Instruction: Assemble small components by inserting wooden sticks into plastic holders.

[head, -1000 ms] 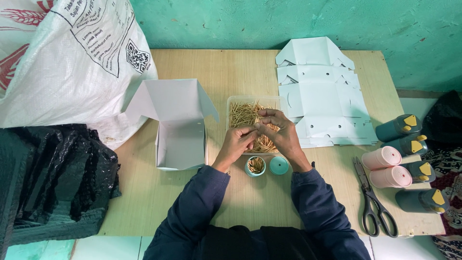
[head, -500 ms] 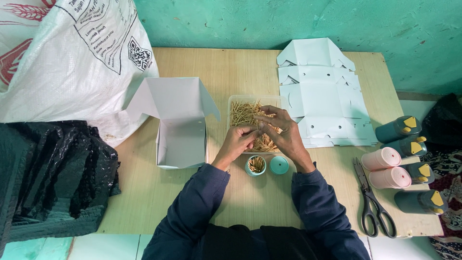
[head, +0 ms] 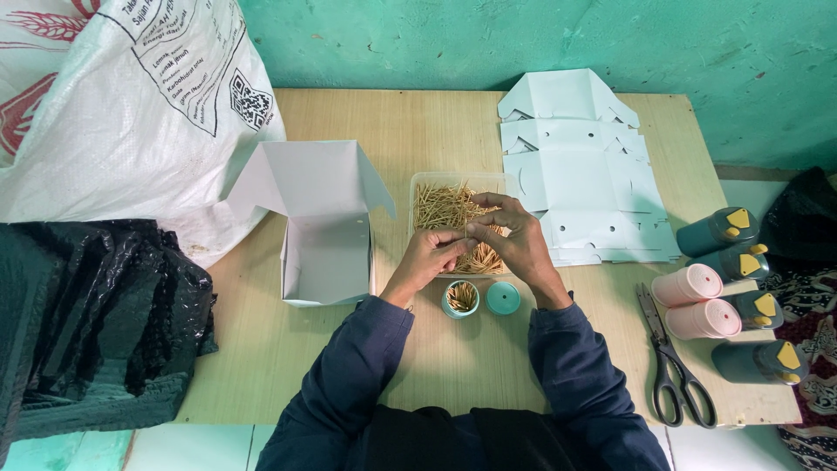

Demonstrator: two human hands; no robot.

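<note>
My left hand (head: pixel 429 260) and my right hand (head: pixel 515 239) meet over a clear plastic tray (head: pixel 421 181) full of thin wooden toothpicks (head: pixel 440 208). Both hands pinch a small bundle of toothpicks between their fingertips. Just in front of my hands stands a small teal round container (head: pixel 460 298) with toothpicks inside, and its teal lid (head: pixel 503 298) lies beside it on the right. An open white cardboard box (head: pixel 321 228) stands to the left of my left hand.
A stack of flat white box blanks (head: pixel 579 174) lies at the back right. Black scissors (head: pixel 672 365), pink rolls (head: pixel 700 302) and several dark teal bottles with yellow caps (head: pixel 734 262) sit at the right edge. A large white sack (head: pixel 122 113) and black plastic (head: pixel 87 323) fill the left.
My hands have shifted slightly while working the toothpick bundle over the tray; everything else on the table stays in place.
</note>
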